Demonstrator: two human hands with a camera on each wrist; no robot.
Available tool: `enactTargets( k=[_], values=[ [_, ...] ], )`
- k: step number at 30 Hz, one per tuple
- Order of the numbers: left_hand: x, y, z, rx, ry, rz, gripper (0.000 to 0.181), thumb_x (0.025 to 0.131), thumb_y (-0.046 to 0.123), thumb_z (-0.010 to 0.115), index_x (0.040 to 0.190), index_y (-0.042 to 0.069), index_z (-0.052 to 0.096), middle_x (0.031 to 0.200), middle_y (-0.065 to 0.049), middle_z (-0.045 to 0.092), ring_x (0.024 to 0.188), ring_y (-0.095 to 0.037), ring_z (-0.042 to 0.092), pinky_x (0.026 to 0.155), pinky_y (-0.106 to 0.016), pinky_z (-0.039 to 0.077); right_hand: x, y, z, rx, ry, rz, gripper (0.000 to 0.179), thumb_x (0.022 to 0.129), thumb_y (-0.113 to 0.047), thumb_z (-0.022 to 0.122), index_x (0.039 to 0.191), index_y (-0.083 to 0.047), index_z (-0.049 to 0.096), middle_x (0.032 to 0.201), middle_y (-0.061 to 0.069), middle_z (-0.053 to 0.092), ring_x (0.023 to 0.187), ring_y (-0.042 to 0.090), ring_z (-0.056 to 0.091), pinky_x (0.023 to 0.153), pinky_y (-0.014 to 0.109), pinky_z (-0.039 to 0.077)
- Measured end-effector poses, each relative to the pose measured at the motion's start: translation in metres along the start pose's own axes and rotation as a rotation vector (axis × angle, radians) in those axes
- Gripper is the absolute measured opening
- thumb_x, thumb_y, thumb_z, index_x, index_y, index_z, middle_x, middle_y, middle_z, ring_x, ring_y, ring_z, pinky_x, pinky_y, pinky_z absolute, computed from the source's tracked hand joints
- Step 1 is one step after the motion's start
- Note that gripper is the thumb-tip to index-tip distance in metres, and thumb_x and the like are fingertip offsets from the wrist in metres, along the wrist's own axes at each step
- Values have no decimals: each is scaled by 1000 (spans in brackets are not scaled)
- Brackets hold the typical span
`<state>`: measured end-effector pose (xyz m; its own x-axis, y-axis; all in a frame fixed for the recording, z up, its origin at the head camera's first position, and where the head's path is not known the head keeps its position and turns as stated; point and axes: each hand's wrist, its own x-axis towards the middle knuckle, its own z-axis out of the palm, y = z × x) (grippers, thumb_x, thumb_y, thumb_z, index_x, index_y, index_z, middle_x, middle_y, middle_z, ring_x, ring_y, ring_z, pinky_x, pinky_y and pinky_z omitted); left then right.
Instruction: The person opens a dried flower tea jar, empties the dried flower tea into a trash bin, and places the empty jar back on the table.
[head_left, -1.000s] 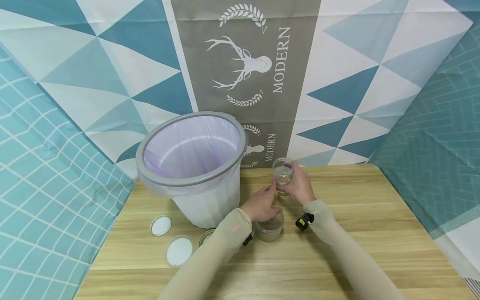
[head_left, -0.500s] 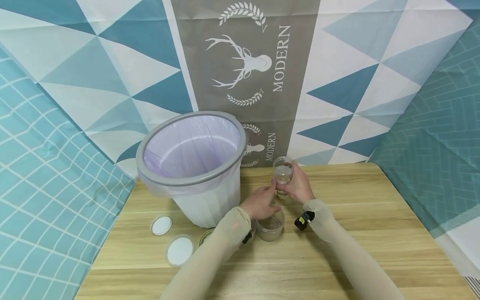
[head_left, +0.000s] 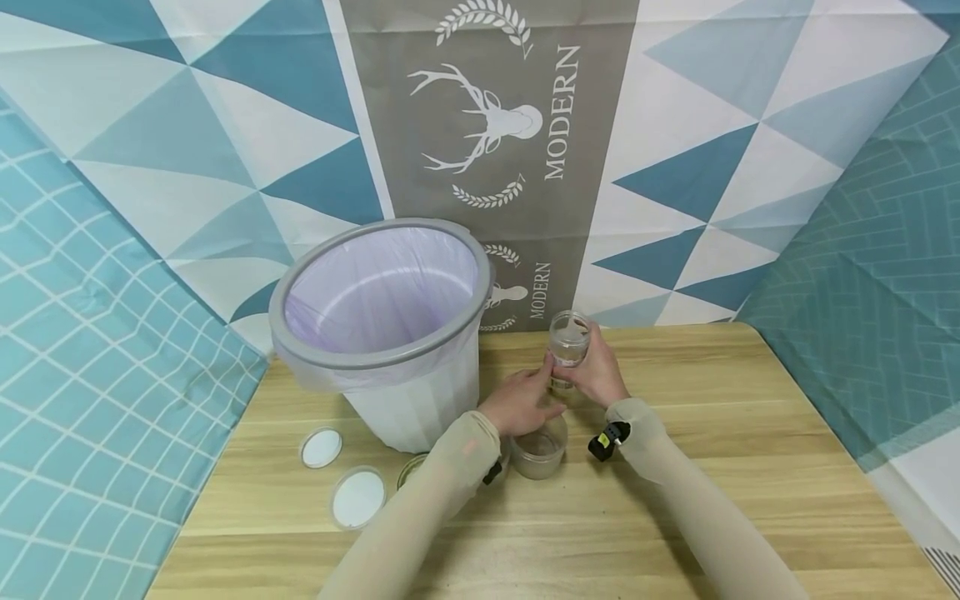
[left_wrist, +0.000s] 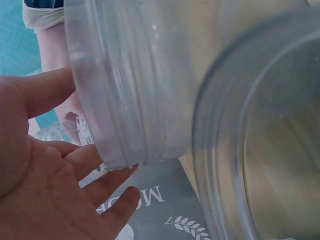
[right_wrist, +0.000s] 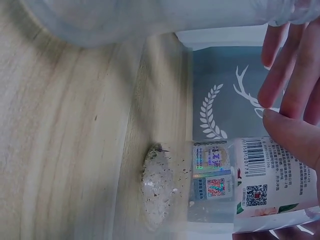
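In the head view my right hand (head_left: pixel 597 369) grips a clear jar (head_left: pixel 568 340) near the back of the table, its mouth facing up. The right wrist view shows a printed label (right_wrist: pixel 272 185) on this jar. Dark and pale bits are visible at its base end. My left hand (head_left: pixel 517 405) hovers beside it, fingers extended and spread, fingertips close to the jar; contact is unclear. Beneath the left hand stands another clear jar (head_left: pixel 538 457), lidless. Two threaded clear rims (left_wrist: pixel 125 90) fill much of the left wrist view, in front of the left fingertips.
A white bin (head_left: pixel 416 408) with grey rim and purple liner stands at left. Two white lids (head_left: pixel 358 498) lie in front of it. The left sleeve partly covers a greenish-gold ring (head_left: pixel 410 469). Patterned cloth hangs behind the wooden table (head_left: pixel 675 533).
The jar in my right hand has tipped slightly, its mouth shifting a little rightward. My left hand stays almost in place. The head view has tilted slightly.
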<state>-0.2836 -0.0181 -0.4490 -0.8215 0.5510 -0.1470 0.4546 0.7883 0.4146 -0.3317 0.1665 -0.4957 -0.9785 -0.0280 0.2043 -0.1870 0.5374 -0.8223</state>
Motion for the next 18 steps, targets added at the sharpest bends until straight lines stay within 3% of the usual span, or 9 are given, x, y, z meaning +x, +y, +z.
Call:
enactTargets(
  k=[6,11,15,18],
  values=[
    [-2,-1,0,-18,20,8,87,106,46,54,167,7,6,167,-10,34,153,-30,36,128,-43,26,-1,2,-3,3,-16,-9,114,76,-16,92,163,-8,19,151,27,47,138,47,48,116,64,38],
    [-7,-1,0,-43,89,48,90,104,41,59,166,5,5,169,-11,29,152,-32,38,127,-45,28,-4,4,-10,13,-54,-12,126,74,-23,95,166,-11,10,156,25,42,140,46,45,115,66,37],
    [-20,0,-6,-59,141,82,91,104,36,62,167,6,3,170,-13,24,152,-35,37,127,-47,29,-10,4,-19,2,-87,-42,130,73,-28,96,167,-12,9,159,23,38,142,45,43,115,67,36],
    [-36,3,-11,-24,183,141,86,105,33,60,167,7,6,171,-13,23,154,-35,33,127,-48,27,-18,5,-28,-44,-89,-80,130,71,-32,97,167,-14,11,160,22,38,144,44,41,116,68,34]
  ],
)
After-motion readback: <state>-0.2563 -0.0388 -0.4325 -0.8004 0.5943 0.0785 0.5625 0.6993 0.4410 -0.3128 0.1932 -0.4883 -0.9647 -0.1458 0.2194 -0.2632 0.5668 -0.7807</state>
